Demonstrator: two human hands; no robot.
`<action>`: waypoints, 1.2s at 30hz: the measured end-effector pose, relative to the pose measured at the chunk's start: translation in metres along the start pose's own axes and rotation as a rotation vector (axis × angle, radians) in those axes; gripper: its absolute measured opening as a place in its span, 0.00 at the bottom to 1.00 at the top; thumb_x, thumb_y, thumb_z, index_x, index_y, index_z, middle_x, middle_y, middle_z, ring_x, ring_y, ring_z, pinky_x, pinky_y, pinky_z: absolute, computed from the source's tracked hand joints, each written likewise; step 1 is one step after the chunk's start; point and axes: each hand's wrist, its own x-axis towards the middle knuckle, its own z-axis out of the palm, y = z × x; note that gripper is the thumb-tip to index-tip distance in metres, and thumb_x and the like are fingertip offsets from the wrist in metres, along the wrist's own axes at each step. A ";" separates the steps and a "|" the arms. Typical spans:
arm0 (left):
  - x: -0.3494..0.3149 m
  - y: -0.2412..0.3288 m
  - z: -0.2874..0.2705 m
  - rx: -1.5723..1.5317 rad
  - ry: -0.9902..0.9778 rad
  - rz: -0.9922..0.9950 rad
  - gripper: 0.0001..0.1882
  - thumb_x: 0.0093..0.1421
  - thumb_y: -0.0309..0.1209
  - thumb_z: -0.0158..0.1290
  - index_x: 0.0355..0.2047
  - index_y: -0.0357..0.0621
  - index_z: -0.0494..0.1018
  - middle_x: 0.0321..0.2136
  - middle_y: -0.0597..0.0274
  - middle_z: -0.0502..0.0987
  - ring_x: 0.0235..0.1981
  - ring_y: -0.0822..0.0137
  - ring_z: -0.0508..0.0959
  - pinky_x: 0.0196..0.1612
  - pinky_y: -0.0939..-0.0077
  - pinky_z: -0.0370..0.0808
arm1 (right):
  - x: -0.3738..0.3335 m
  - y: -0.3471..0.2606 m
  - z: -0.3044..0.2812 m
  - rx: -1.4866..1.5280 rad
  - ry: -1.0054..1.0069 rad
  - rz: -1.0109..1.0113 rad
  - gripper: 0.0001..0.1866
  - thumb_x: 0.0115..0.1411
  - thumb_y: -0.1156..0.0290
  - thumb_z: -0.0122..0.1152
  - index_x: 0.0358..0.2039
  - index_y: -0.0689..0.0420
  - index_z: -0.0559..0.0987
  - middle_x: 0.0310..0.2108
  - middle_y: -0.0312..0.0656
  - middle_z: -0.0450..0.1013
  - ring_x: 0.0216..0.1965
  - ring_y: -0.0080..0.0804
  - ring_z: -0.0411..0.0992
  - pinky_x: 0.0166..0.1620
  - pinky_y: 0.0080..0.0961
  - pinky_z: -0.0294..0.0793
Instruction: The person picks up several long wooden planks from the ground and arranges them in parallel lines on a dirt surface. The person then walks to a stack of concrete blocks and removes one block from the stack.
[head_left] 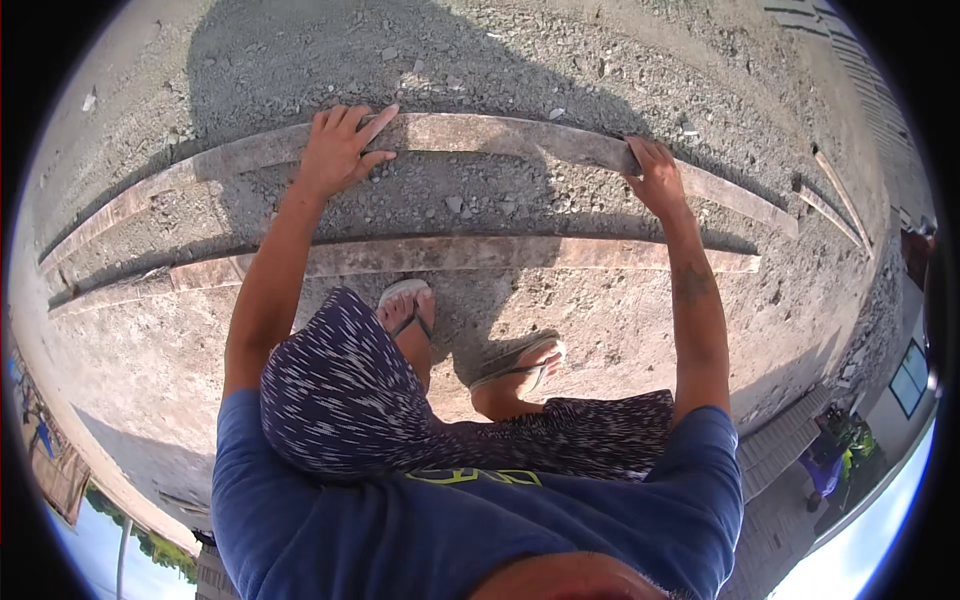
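Observation:
A long wooden plank (460, 131) with a worn, stained face lies across the gravel ahead of me, bent by the lens. My left hand (343, 150) grips it left of the middle, fingers over its far edge and thumb on the near side. Farther right, my right hand (657, 178) is closed around the same plank, its fingers partly hidden behind the wood. A second long plank (430, 254) lies nearer my feet, roughly parallel to the first, and neither hand touches it.
Loose gravel (470, 190) fills the strip between the planks. My sandalled feet (408, 310) stand just short of the nearer plank. Two thin wooden strips (830, 213) lie at the right. Stacked blocks (785, 445) and a person in purple (822, 462) are at the lower right.

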 end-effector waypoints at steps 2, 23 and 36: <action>-0.030 0.025 0.007 -0.023 -0.023 -0.022 0.36 0.62 0.56 0.50 0.68 0.63 0.60 0.47 0.59 0.71 0.49 0.57 0.70 0.53 0.55 0.65 | -0.019 0.000 0.006 -0.015 -0.058 -0.004 0.35 0.47 0.73 0.73 0.58 0.53 0.72 0.56 0.44 0.72 0.57 0.49 0.68 0.61 0.42 0.69; -0.013 0.016 0.002 0.028 -0.021 -0.083 0.38 0.61 0.58 0.50 0.70 0.67 0.56 0.51 0.59 0.71 0.51 0.56 0.69 0.57 0.55 0.62 | 0.009 0.015 -0.001 -0.021 -0.029 -0.066 0.38 0.46 0.79 0.72 0.60 0.56 0.70 0.56 0.48 0.71 0.57 0.51 0.68 0.59 0.43 0.69; 0.033 0.017 -0.002 0.041 -0.072 -0.146 0.37 0.60 0.60 0.50 0.68 0.70 0.58 0.51 0.64 0.71 0.51 0.63 0.68 0.55 0.57 0.60 | 0.019 0.058 0.000 -0.037 0.057 -0.157 0.42 0.45 0.80 0.73 0.62 0.58 0.66 0.56 0.53 0.69 0.57 0.56 0.67 0.58 0.46 0.68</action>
